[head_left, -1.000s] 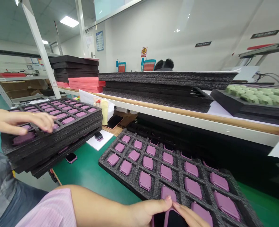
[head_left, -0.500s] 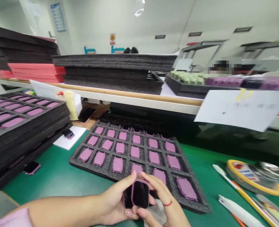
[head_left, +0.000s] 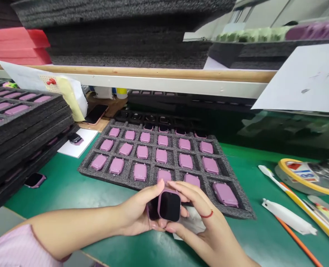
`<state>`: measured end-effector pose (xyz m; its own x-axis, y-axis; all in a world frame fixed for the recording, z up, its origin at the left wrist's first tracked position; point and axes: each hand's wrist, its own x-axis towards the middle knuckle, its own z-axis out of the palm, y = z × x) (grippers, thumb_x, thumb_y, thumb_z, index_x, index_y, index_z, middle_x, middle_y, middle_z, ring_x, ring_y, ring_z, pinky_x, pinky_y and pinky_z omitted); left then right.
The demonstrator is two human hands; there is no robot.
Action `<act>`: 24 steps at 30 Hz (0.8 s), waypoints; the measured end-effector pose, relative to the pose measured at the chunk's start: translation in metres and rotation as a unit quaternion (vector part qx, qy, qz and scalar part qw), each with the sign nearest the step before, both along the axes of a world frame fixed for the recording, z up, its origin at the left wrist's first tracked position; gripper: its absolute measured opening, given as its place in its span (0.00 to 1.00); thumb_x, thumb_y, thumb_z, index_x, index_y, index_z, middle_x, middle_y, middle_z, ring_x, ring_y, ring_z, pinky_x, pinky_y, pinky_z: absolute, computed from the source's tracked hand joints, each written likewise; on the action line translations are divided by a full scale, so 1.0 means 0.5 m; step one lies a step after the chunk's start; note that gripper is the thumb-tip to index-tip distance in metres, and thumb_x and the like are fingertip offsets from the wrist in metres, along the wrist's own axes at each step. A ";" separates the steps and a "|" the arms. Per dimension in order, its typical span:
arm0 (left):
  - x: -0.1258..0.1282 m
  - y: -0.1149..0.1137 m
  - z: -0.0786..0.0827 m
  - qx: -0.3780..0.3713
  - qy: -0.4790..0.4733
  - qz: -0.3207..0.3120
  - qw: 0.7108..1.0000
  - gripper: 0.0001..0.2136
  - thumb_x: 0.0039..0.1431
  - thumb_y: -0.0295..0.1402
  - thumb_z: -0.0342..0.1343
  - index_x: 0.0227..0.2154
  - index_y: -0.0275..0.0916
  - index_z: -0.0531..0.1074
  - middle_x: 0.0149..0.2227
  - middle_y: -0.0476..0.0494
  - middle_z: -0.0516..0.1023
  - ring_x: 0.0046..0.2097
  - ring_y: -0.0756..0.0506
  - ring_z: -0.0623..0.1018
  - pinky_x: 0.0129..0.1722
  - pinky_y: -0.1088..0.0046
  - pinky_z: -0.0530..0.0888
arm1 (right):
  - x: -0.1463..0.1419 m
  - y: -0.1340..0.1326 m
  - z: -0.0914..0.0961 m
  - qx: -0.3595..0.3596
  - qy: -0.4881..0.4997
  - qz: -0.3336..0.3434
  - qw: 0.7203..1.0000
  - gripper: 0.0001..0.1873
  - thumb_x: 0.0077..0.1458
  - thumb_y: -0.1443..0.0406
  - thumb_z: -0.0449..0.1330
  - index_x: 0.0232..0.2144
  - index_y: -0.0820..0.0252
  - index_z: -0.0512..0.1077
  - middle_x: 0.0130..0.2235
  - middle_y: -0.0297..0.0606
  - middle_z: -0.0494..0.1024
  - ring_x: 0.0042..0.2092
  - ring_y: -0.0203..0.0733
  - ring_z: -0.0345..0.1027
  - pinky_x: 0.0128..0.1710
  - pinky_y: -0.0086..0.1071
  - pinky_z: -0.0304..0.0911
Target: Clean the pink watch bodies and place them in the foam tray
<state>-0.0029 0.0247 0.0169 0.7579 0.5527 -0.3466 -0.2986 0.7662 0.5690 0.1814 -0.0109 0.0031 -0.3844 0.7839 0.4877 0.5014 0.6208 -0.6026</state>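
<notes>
My left hand (head_left: 136, 213) is closed on a purple smartwatch case (head_left: 153, 208) with a dark screen, partly hidden behind another one. That front smartwatch case (head_left: 170, 206), black screen up with a purple frame, is gripped at its edges between the fingers and thumb of my right hand (head_left: 211, 222). The two cases overlap, side by side. Just beyond my fingertips lies a black foam tray (head_left: 120, 178) with rows of purple watch cases in its pockets. Under my right hand is a light grey piece of cloth or film (head_left: 194, 218), partly covered.
Stacked foam trays (head_left: 28, 129) with purple cases stand at left; a loose watch case (head_left: 35, 180) lies beside them. Another watch case (head_left: 75, 139) rests on white paper. At right are a toothbrush (head_left: 267, 171), a white tube (head_left: 289, 217) and a yellow-rimmed container (head_left: 303, 178). A shelf (head_left: 153, 79) spans above.
The view has tilted downward, so the shelf and tray sit higher in the picture. Both hands still hold the two watch cases together in nearly the same pose.
</notes>
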 end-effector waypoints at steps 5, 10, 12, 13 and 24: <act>-0.002 -0.001 -0.001 -0.029 -0.007 0.000 1.000 0.26 0.52 0.55 0.64 0.40 0.36 0.80 0.34 0.43 0.80 0.20 0.56 0.68 0.18 0.77 0.51 | 0.015 0.002 0.014 -0.010 0.037 0.021 0.999 0.35 0.64 0.51 0.58 0.67 0.56 0.55 0.64 0.47 0.65 0.67 0.49 0.58 0.66 0.42 0.60; -0.003 -0.005 -0.001 -0.010 -0.022 -0.006 1.000 0.27 0.54 0.56 0.62 0.42 0.35 0.80 0.34 0.42 0.80 0.18 0.56 0.66 0.17 0.77 0.50 | 0.035 -0.004 0.027 -0.020 0.204 -0.006 0.979 0.27 0.70 0.54 0.49 0.67 0.54 0.59 0.62 0.44 0.69 0.63 0.50 0.66 0.63 0.43 0.64; -0.002 -0.006 -0.002 -0.009 -0.024 -0.008 1.000 0.27 0.54 0.57 0.62 0.42 0.35 0.79 0.34 0.41 0.81 0.18 0.56 0.66 0.16 0.78 0.49 | 0.041 -0.014 0.031 -0.008 0.220 -0.012 0.975 0.26 0.70 0.56 0.49 0.66 0.54 0.60 0.58 0.44 0.75 0.58 0.50 0.72 0.59 0.42 0.69; -0.002 -0.006 -0.002 -0.010 -0.023 -0.008 1.000 0.26 0.54 0.56 0.62 0.41 0.35 0.79 0.34 0.42 0.80 0.17 0.57 0.66 0.16 0.78 0.49 | 0.044 -0.020 0.032 0.000 0.208 -0.012 0.978 0.25 0.69 0.58 0.50 0.65 0.54 0.61 0.55 0.44 0.77 0.56 0.51 0.74 0.57 0.43 0.71; 0.000 -0.004 0.000 -0.016 -0.028 0.000 0.999 0.22 0.55 0.52 0.63 0.40 0.36 0.81 0.33 0.42 0.81 0.17 0.57 0.67 0.15 0.80 0.51 | 0.050 0.019 0.027 0.113 0.112 -0.146 0.976 0.21 0.60 0.76 0.57 0.53 0.55 0.71 0.50 0.42 0.79 0.54 0.45 0.74 0.56 0.40 0.70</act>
